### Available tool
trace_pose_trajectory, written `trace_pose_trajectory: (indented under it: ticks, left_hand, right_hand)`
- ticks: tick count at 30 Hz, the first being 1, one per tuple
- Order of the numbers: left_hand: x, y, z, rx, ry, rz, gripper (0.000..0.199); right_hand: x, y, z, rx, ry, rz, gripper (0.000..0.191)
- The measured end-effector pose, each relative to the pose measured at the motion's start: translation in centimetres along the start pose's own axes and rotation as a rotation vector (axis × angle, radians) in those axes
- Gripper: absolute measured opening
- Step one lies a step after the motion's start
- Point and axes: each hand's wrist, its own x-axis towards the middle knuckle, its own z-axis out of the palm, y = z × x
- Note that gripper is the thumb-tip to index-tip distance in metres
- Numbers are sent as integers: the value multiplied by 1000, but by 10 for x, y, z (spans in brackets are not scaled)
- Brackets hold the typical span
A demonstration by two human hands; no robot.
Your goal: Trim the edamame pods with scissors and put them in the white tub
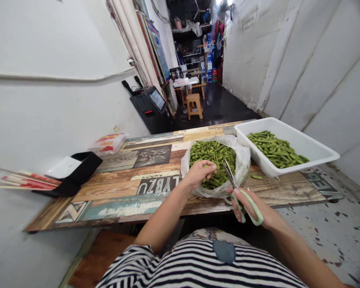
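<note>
Head view, and your left hand (199, 174) is right at the centre, over the left part of the open plastic bag (243, 160). Its fingers are curled in, tips close together just above the green pods (213, 154) heaped in the bag; whether a pod is pinched between them, you can't tell from here. And here's your right hand (248, 203), right of centre and lower in the frame, closed around the pale green handles of the scissors (229, 173). The blades slant up and to the left, slightly parted, their tips over the right part of the heap, just to the right of your left fingertips. So the pods lie beneath your left hand and up-left of your right.

Over at the right of the frame sits the white tub (313, 146), close beside the bag, with more pods (273, 149) piled mostly in its left part. One loose pod (256, 177) lies on the patterned table (108, 190), between bag and tub, up and slightly right of your right hand. Across at the left, there's a black holder (85, 170) with red-and-white wrapped sticks (33, 182) beside it, and a clear packet (109, 144) with red markings just above.
</note>
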Motion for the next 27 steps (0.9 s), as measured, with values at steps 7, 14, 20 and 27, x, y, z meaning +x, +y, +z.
trace_pose_trajectory:
  ticks: [7, 14, 20, 27]
  left_hand:
    - [-5, 5, 11, -316, -41, -55, 29]
    - [-11, -4, 27, -342, 60, 0, 35]
    - [-15, -12, 33, -387, 63, -31, 36]
    - [5, 38, 36, -363, 239, 206, 22]
  right_hand:
    - [0, 6, 6, -97, -32, -31, 47]
    - [0, 1, 8, -132, 14, -69, 43]
    - [7, 8, 13, -23, 66, -6, 44]
    - [7, 17, 10, 21, -5, 30, 42]
